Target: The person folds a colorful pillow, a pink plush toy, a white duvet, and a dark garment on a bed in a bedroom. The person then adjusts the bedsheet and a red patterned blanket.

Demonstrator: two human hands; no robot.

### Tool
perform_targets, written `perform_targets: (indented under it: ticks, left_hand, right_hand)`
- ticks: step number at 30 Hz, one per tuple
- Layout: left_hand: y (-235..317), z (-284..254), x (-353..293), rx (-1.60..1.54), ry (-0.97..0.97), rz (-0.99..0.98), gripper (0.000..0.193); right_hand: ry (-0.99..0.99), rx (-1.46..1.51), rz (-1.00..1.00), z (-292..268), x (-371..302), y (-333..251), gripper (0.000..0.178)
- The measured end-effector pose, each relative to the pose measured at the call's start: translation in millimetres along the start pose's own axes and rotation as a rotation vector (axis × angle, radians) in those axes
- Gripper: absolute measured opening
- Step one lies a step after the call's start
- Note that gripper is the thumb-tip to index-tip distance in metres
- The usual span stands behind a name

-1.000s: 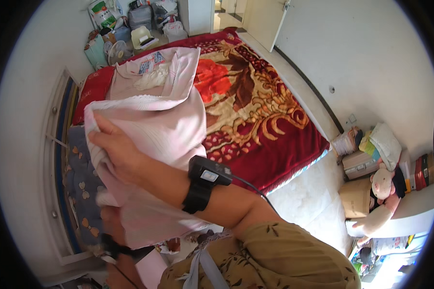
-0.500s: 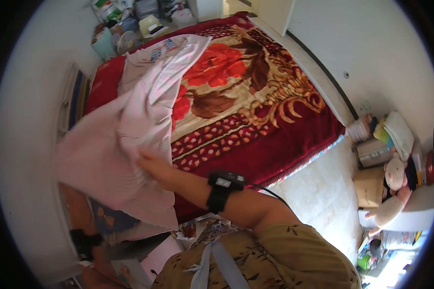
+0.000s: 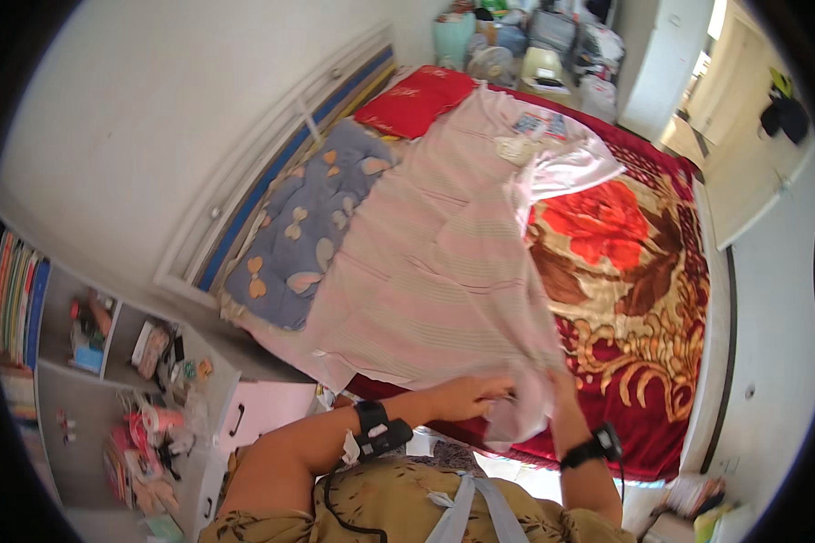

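Observation:
A pale pink striped sheet (image 3: pixel 426 262) lies loosely spread over the middle of the bed, with creases across it. At the bed's near edge, my right hand (image 3: pixel 563 387) is closed on the sheet's bunched corner. Just to its left, my left hand (image 3: pixel 466 398) has its fingers curled against the same gathered cloth, which hangs down between both hands. Under the sheet, a dark red blanket with a large flower pattern (image 3: pixel 598 222) covers the right side of the bed. Some fingertips are hidden by the folds.
A red pillow (image 3: pixel 417 100) and a grey-blue patterned pillow (image 3: pixel 303 222) lie along the metal headboard (image 3: pixel 276 154). Shelves with books (image 3: pixel 18 281) and a pink-fronted cabinet (image 3: pixel 263 412) stand at the near left. Bags and a pale chair (image 3: pixel 541 68) are beyond the bed.
My view has swung left. The sheet, earlier raised and blurred at the left, now lies flatter across the bed. My hands have come together at its near right corner.

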State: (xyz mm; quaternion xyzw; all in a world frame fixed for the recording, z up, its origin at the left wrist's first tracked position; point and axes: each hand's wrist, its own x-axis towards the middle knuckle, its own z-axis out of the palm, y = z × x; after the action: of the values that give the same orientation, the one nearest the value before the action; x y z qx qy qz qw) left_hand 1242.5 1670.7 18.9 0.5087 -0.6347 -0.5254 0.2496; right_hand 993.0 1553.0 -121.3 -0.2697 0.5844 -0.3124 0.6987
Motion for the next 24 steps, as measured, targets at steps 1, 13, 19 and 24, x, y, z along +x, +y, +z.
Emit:
perform_targets:
  ticks: [1,13,19,24]
  left_hand:
    - [-10,-7,0,-0.140,0.074,0.018,0.052]
    - [-259,-162,-207,-0.738,1.005,-0.822,0.037]
    - [-366,-233,-279,-0.896,1.250,-0.780,0.033]
    - [-439,-299,-326,-0.992,1.344,-0.809,0.036]
  right_hand:
    - [0.046,-0.048,0.031,-34,2,-12,0.025]
    - [0.378,0.320,-0.123,-106,-13,5,0.034]
    - [0.298,0.188,-0.148,26,5,29,0.042]
    - [0.298,-0.361,0.074,160,33,80,0.055]
